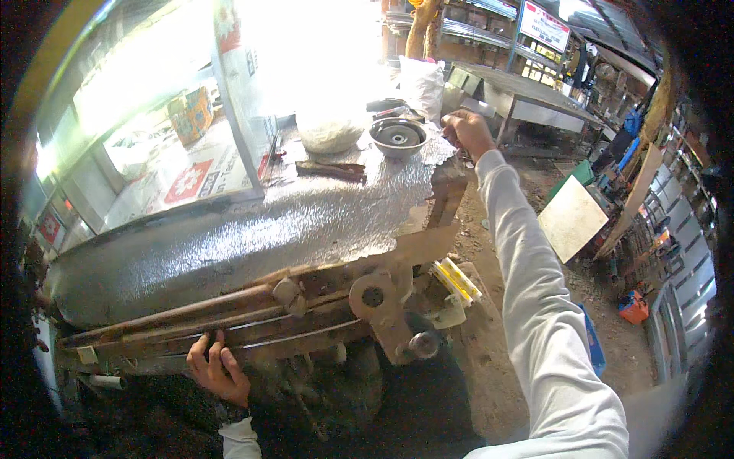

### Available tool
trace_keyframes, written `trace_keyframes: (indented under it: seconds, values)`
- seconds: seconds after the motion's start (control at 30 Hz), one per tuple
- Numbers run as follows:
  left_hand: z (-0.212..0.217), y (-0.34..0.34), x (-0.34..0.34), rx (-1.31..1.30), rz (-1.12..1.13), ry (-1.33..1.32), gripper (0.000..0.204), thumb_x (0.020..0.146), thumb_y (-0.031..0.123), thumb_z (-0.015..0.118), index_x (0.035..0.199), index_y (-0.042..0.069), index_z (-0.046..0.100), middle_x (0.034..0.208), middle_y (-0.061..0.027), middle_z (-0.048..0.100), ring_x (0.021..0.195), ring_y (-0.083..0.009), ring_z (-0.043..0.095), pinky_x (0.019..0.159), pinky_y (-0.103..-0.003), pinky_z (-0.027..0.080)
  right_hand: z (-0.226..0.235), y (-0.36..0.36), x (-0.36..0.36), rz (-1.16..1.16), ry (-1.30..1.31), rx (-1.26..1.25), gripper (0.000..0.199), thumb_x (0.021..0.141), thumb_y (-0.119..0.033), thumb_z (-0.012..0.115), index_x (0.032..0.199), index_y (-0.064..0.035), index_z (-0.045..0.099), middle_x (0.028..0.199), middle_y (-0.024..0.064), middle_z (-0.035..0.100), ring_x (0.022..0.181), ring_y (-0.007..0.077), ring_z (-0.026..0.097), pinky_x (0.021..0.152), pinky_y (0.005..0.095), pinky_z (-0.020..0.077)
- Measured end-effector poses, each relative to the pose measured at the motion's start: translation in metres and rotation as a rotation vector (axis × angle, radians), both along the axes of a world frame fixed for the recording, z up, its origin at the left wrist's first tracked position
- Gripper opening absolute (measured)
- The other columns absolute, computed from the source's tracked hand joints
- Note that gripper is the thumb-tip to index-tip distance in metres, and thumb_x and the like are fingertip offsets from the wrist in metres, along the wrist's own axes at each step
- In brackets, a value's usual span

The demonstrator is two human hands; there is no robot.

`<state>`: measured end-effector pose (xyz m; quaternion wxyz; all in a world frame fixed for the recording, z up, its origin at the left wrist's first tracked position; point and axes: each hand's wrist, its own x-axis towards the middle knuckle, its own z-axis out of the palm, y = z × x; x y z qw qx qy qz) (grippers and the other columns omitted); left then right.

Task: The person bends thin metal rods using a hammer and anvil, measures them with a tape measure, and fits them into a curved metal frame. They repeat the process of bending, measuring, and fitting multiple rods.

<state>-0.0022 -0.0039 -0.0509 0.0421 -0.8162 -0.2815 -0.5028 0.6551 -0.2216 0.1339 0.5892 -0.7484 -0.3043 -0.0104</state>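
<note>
My left hand (218,373) rests its fingertips, apart and slightly bent, on the long rusty metal rails (252,333) along the front of a bench-like machine. Far out to the right, my right hand (468,131) is raised beside the bench's far right corner, its fingers curled together; whatever they may hold is too small to make out. Just left of it stands a round metal bowl (399,150) with a dark disc-shaped thing inside. Crinkled silver foil sheeting (329,206) covers the bench top. A flat brown piece (330,170) lies on the foil.
A pale rounded bundle (330,134) and a white sack (421,88) stand behind the bowl. A metal bracket with a round hole (372,297) juts from the bench front. Right of my arm, a pale board (573,218) leans above the dirt floor, near an orange object (633,307).
</note>
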Motion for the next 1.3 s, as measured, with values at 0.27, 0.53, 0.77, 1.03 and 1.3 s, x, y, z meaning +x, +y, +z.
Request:
trace_keyframes:
  seconds: [0.27, 0.53, 0.77, 1.03, 1.3]
  values:
    - [-0.024, 0.024, -0.003, 0.269, 0.085, 0.055, 0.036, 0.099, 0.025, 0.046, 0.104, 0.0, 0.072, 0.114, -0.02, 0.064, 0.106, -0.0378, 0.059, 0.094, -0.053, 0.046, -0.063, 0.047, 0.044, -0.231, 0.005, 0.099, 0.019, 0.09, -0.019, 0.065, 0.095, -0.0025, 0.073, 0.078, 0.0055, 0.072, 0.066, 0.0121, 0.065, 0.057, 0.0298, 0.0502]
    - [-0.011, 0.007, 0.015, 0.072, 0.108, 0.062, 0.03, 0.097, 0.027, 0.044, 0.097, 0.003, 0.063, 0.115, -0.0209, 0.062, 0.104, -0.0386, 0.059, 0.092, -0.054, 0.046, -0.024, 0.156, 0.133, -0.21, -0.554, -0.485, 0.042, 0.092, -0.035, 0.055, 0.123, -0.0125, 0.074, 0.119, 0.0176, 0.074, 0.11, 0.0402, 0.071, 0.101, 0.0473, 0.054]
    - [0.004, -0.005, -0.001, 0.128, 0.16, 0.072, 0.024, 0.091, 0.021, 0.054, 0.102, 0.007, 0.07, 0.113, -0.0159, 0.066, 0.102, -0.0371, 0.063, 0.091, -0.051, 0.051, -0.047, 0.227, 0.134, -0.074, -0.719, -0.8, 0.041, 0.095, -0.032, 0.055, 0.126, -0.01, 0.071, 0.12, 0.0155, 0.073, 0.111, 0.0349, 0.069, 0.101, 0.0441, 0.0531]
    - [0.014, -0.009, 0.003, 0.105, 0.105, 0.085, 0.019, 0.089, 0.017, 0.058, 0.099, 0.008, 0.071, 0.111, -0.0158, 0.066, 0.101, -0.0358, 0.065, 0.088, -0.049, 0.055, -0.027, 0.202, 0.178, -0.124, -0.782, -0.811, 0.039, 0.099, -0.028, 0.055, 0.129, -0.0071, 0.068, 0.122, 0.013, 0.072, 0.113, 0.0289, 0.067, 0.101, 0.0404, 0.0522]
    - [0.031, -0.016, -0.002, 0.039, 0.059, 0.056, 0.02, 0.087, 0.02, 0.063, 0.105, 0.012, 0.069, 0.118, -0.0127, 0.065, 0.105, -0.0337, 0.064, 0.089, -0.049, 0.055, 0.013, 0.13, 0.178, -0.101, -0.745, -0.46, 0.038, 0.102, -0.024, 0.055, 0.133, -0.0042, 0.065, 0.124, 0.0105, 0.071, 0.115, 0.0228, 0.065, 0.102, 0.0368, 0.0513]
